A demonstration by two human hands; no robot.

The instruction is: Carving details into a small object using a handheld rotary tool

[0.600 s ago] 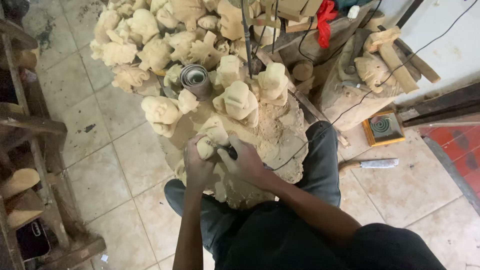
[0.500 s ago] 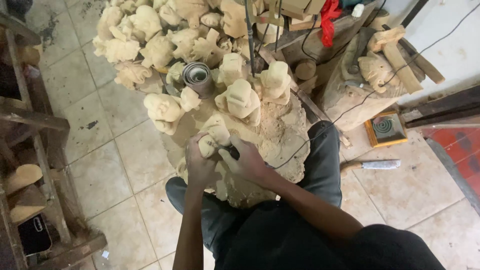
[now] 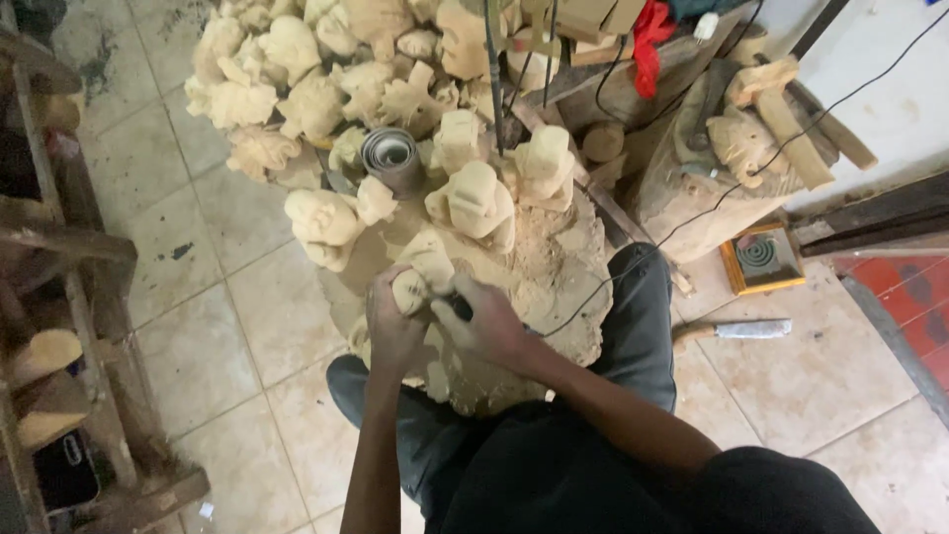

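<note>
Gripping a pale carving [image 3: 420, 275], left hand [image 3: 393, 326] curls tight around it, over the wood block [image 3: 554, 287]. Right hand [image 3: 489, 321] pinches a dark tool [image 3: 457, 305] against the carving. More carvings [image 3: 326, 89] piled beyond the block; knife [image 3: 736, 329] right of it.

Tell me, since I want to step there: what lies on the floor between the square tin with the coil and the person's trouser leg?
In the head view, a knife lies on the tiles between the square tin and the trouser leg.
</note>
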